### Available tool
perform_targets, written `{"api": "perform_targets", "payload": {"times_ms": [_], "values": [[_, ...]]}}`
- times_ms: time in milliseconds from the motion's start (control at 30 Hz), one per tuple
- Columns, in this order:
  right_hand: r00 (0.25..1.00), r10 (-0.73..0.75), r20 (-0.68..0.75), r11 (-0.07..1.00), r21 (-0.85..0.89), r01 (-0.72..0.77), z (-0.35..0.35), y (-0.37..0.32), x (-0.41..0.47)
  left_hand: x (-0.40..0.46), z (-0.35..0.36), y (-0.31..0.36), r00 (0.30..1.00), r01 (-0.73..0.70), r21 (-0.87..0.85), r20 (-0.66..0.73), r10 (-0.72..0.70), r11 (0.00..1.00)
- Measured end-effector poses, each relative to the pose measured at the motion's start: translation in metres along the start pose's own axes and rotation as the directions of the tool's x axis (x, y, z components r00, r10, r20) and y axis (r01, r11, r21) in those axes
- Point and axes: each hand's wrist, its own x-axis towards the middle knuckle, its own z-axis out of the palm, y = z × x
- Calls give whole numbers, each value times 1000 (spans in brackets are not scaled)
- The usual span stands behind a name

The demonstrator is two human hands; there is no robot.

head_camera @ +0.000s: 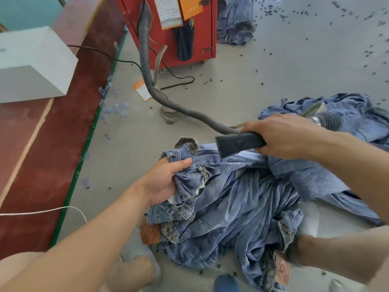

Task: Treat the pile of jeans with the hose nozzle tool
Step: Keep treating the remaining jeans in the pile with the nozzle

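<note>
While our left grip (166,180) bunched a denim waistband of the jeans pile (242,207) | right grip (282,135) wrapped the flat black nozzle (237,144) | ribbed grey hose (147,70) trailed behind

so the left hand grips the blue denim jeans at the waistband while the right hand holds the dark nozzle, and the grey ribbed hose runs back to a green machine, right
Not quite: in the head view the machine is red, not green. The rest holds: left hand grips the blue denim jeans, right hand holds the dark nozzle on the grey ribbed hose.

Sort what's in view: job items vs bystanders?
Job: pile of jeans, gripped by left hand; nozzle in right hand; grey hose; red machine.
Bystanders: white box, orange tag, far jeans.
</note>
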Motion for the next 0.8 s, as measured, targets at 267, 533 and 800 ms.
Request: {"api": "perform_targets", "payload": {"times_ms": [267, 533, 800], "values": [[984, -175, -34, 968, 177, 178, 5, -39, 1, -5, -4, 11, 984, 46, -155, 176, -18, 987], [994, -95, 54, 995, -28, 97, 0, -36, 1, -13, -14, 13, 989, -23, -231, 135, 55, 973], [984, -89, -154, 956, 263, 127, -14, -39, 12, -29, -18, 19, 990, -125, -197, 43, 136, 972]]}}
